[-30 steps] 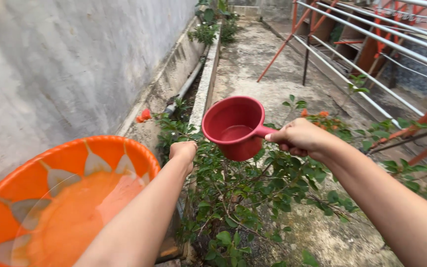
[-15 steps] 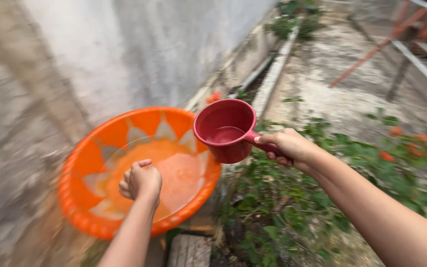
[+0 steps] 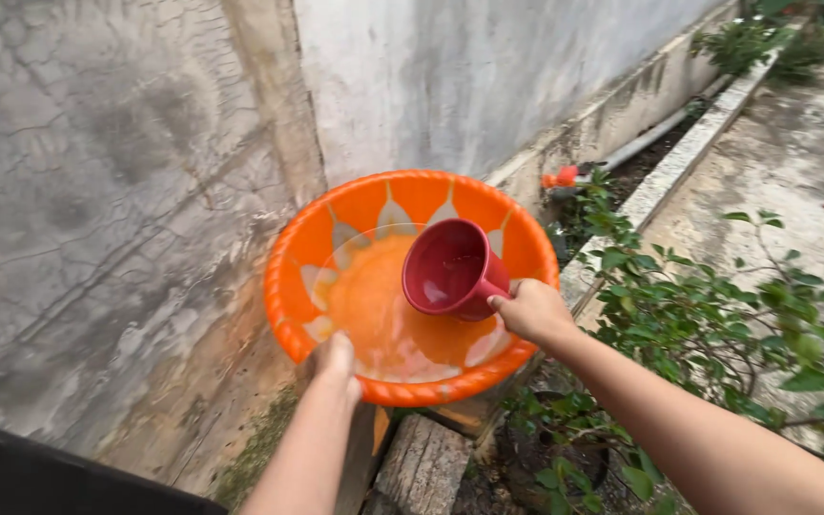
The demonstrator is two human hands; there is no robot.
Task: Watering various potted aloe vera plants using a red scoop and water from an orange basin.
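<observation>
An orange plastic basin (image 3: 290, 277) with pale petal marks holds water and stands by the wall. My right hand (image 3: 533, 311) grips the handle of a dark red dipper cup (image 3: 450, 268), tilted on its side over the basin with its mouth facing left. My left hand (image 3: 335, 360) rests at the basin's near rim, fingers curled; whether it grips the rim is unclear.
A stained grey concrete wall (image 3: 126, 191) runs along the left. A leafy green bush (image 3: 717, 324) with small orange flowers grows on the right beside a concrete kerb (image 3: 665, 186). A pipe lies in the trench behind. A weathered block (image 3: 422, 467) sits under the basin.
The view has swung left toward the wall. My right hand carried the dipper from above the bush to over the basin and tipped it. My left hand dropped to the basin's near rim.
</observation>
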